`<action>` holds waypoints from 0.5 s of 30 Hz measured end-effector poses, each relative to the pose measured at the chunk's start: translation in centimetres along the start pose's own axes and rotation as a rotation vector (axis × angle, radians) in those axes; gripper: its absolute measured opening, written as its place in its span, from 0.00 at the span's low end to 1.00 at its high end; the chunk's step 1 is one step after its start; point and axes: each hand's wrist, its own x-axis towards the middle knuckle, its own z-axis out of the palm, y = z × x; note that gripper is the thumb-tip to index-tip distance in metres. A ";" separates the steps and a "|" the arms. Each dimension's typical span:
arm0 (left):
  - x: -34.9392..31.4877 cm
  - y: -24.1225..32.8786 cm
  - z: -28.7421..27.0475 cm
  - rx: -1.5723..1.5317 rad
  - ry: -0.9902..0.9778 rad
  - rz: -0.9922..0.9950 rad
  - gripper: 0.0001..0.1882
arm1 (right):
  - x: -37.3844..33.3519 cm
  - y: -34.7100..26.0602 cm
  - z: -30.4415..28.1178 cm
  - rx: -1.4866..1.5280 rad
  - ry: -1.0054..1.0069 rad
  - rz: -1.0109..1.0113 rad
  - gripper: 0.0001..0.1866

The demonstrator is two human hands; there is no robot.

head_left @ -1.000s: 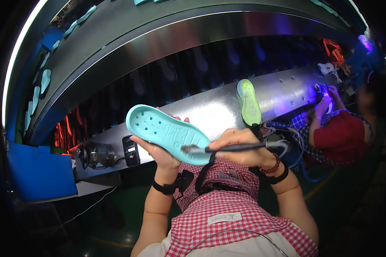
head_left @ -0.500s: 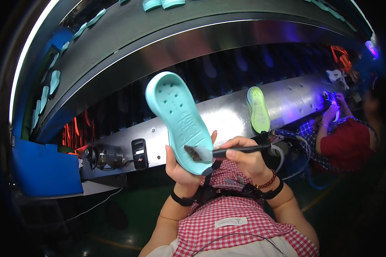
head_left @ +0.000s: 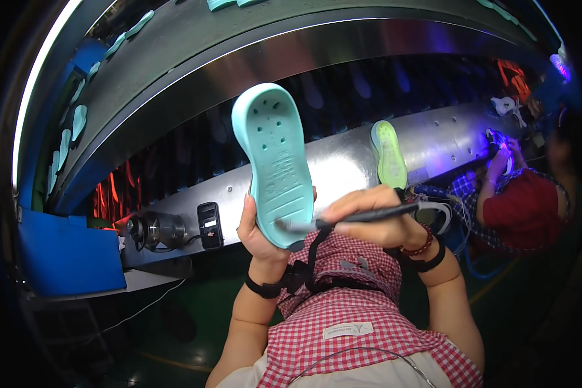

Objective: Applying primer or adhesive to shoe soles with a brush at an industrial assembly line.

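Observation:
A light teal shoe sole [head_left: 279, 152] with small holes at its far end is held tilted up in front of me. My left hand [head_left: 260, 236] grips its near end from beneath, thumb along the left edge. In my right hand [head_left: 378, 220] is a dark-handled brush [head_left: 385, 213], fingers wrapped round the handle. Its bristles are blurred and lie at the lower part of the sole's upper face. Beyond my right hand, a yellow-green sole with a teal rim [head_left: 389, 155] rests on the metal ledge.
A metal ledge [head_left: 427, 139] runs across in front, below a dark conveyor belt [head_left: 194, 48] carrying several teal soles. On the ledge at left stand a clear jar-like device [head_left: 161, 231] and a small black case [head_left: 209, 226]. A co-worker in red [head_left: 520, 210] sits at right.
The teal sole has turned more upright and its far end has moved up and right. The brush has shifted a little on the sole, and my right hand has moved slightly up.

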 end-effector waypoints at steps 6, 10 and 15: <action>0.5 1.1 -1.1 0.051 0.028 -0.086 0.32 | -0.2 -0.1 0.6 -0.204 -0.135 -0.269 0.10; 1.1 1.7 -0.7 -0.039 0.007 -0.239 0.30 | -1.3 -1.6 1.2 -0.128 -0.330 -0.324 0.08; 1.3 2.8 -1.2 0.225 0.202 -0.620 0.24 | 0.3 -1.4 -1.3 -0.237 -0.441 -0.181 0.10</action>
